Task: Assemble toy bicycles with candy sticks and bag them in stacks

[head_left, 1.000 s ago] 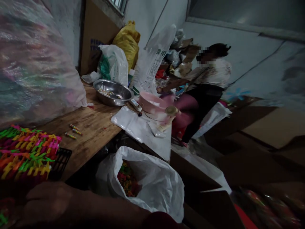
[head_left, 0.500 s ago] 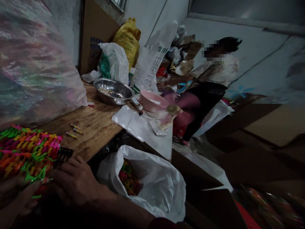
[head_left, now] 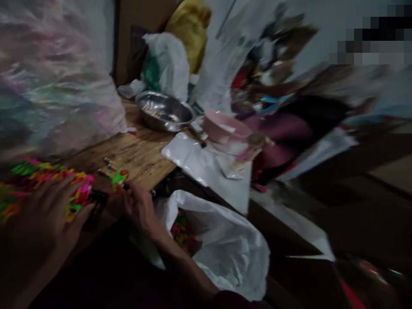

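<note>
Spread over a bright pile of small plastic pieces [head_left: 84, 186], my left hand [head_left: 48, 210] is open, its fingers apart and lying across the pieces. A black slotted part [head_left: 98, 201] pokes out by its thumb. My right hand [head_left: 140, 210] is at the wooden table's edge, fingers stretched forward. Just beyond its fingertips is a green plastic piece [head_left: 117, 179] with an orange-red round part; blur hides whether the fingers hold it. Small patterned sticks [head_left: 110, 163] lie behind that piece on the wooden table [head_left: 141, 161].
A metal bowl [head_left: 167, 122] with small sticks stands further back, beside a pink round tub [head_left: 222, 128]. An open white sack [head_left: 234, 249] holds coloured pieces below the table edge. A large clear bag [head_left: 58, 86] bulges at left. Another person [head_left: 322, 103] stands at back right.
My hands, close together at the pile before, are now apart: the left spreads over the pile, the right has moved forward and right beside a green piece. The view has shifted and blurred.
</note>
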A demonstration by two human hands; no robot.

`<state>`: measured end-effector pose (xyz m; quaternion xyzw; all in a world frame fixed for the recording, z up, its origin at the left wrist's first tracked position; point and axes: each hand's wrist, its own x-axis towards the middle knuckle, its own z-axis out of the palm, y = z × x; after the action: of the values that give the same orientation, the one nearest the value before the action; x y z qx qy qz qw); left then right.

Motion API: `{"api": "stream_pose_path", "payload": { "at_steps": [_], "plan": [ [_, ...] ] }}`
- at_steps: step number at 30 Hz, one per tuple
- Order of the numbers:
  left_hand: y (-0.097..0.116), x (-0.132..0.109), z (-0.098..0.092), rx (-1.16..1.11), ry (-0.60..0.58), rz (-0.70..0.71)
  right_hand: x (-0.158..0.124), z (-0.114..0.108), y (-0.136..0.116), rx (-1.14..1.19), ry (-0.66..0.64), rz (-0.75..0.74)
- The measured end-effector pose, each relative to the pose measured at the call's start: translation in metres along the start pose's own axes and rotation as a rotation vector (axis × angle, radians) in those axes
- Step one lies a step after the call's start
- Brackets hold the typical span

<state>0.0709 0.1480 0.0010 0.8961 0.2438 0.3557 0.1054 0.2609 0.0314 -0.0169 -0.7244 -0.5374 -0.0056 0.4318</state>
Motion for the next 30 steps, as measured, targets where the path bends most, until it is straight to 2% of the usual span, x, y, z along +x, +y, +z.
{"api": "stream_pose_path", "payload": {
  "at_steps": [3, 6, 12, 19, 22, 26, 30],
  "plan": [
    [0.005, 0.005, 0.003, 0.208, -0.248, -0.010, -0.008, 0.012, 0.019, -0.031, 0.005, 0.156],
    [0.010, 0.003, 0.001, 0.279, -0.386, -0.051, -0.013, 0.021, 0.027, -0.078, -0.081, 0.264],
    [0.010, 0.002, -0.002, 0.237, -0.424, -0.071, -0.011, 0.019, 0.026, -0.117, -0.124, 0.269],
    [0.014, 0.009, -0.022, 0.129, -0.374, -0.022, -0.016, 0.016, 0.024, -0.013, -0.041, 0.216],
    [0.018, 0.011, -0.028, 0.174, -0.422, 0.007, -0.018, 0.015, 0.021, 0.067, 0.004, 0.255],
    [0.009, 0.005, -0.021, 0.203, -0.520, 0.067, -0.018, 0.017, 0.018, 0.139, 0.015, 0.343],
    [-0.001, -0.002, -0.015, 0.193, -0.526, 0.094, -0.023, 0.024, 0.016, 0.130, 0.054, 0.334]
  ]
}}
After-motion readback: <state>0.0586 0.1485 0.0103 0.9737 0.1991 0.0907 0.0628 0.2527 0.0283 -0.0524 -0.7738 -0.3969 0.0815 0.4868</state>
